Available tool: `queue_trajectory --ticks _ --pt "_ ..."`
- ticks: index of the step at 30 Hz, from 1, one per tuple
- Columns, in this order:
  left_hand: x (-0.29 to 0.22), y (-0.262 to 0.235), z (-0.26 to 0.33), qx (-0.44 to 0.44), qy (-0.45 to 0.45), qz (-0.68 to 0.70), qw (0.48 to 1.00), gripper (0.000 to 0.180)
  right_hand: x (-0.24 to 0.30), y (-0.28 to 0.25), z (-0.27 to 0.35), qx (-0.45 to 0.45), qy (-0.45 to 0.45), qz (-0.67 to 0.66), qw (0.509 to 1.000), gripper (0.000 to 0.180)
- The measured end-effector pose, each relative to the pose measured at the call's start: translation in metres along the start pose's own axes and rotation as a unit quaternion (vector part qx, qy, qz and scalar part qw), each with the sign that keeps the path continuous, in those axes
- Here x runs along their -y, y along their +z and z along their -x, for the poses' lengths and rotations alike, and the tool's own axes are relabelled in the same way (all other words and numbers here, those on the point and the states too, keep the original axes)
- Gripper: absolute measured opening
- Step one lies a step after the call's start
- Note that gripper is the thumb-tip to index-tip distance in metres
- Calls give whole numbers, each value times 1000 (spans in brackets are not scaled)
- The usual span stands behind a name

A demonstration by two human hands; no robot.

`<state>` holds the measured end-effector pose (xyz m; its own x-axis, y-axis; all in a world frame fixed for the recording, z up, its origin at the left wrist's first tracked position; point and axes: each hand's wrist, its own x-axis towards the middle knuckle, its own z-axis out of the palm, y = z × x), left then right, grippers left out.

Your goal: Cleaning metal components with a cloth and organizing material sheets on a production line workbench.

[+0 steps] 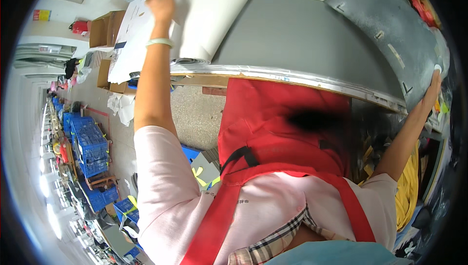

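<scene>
My left hand (161, 7) is raised over the white sheet (131, 36) at the far left of the table. Its fingers are apart and hold nothing. Just right of it lies a thick white roll of sheet material (214, 16), its coiled end at the table's front edge. My right hand (431, 92) grips the right edge of a stiff grey panel (385, 26) with small slots and marks. A small white piece shows at its fingertip; the other fingers are mostly hidden. Between roll and panel stretches a flat grey surface (292, 40).
A pale metal-edged strip (282, 77) runs along the table's front. Cardboard boxes (105, 28) stand left of the table. Blue crates (87, 143) are farther left on the floor. Yellow material (407, 192) hangs at the lower right. My red apron (282, 118) is close to the table edge.
</scene>
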<state>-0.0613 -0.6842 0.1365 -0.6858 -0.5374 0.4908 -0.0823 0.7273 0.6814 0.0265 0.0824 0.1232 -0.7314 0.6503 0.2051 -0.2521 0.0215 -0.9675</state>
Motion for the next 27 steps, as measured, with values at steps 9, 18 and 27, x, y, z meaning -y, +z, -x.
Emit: queue_trajectory --ticks 9,18,27 --pt "118 -64 -75 146 -327 432 828 65 -16 70 10 52 10 1 999 51" --pt "125 -145 65 1 -245 348 905 73 -24 36 -26 89 -20 50 995 52" --pt "134 -161 126 13 -323 386 864 55 -48 69 -20 246 2 -73 966 40"
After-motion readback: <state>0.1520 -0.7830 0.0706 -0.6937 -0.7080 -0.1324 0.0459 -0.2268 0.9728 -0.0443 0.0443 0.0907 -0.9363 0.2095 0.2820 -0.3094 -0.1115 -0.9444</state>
